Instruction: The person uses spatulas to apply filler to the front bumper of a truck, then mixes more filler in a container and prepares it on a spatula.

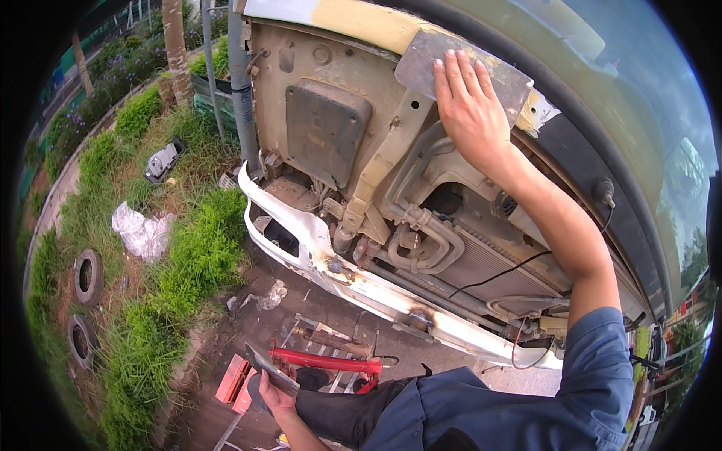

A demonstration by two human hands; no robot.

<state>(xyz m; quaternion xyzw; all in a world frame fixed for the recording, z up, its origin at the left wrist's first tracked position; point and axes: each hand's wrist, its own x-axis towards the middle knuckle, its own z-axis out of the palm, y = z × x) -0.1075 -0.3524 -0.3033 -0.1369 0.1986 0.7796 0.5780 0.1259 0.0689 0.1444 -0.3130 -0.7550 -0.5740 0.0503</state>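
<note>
Near the top, my right hand lies flat, fingers extended, on a grey flat sheet with rounded corners and yellowish smears. The sheet rests against the vehicle's front panel, over a band of pale yellow filler. More filler shows past the sheet's right end. Low in the view, my left hand is closed round a dark, thin flat plate. It is held away from the vehicle, above the ground. Part of that hand's grip is hidden.
Below the panel lie the exposed radiator, pipes and a white bumper frame with burnt spots. A red metal bar and an orange-red box are on the ground. A metal pole, grass and tyres stand left.
</note>
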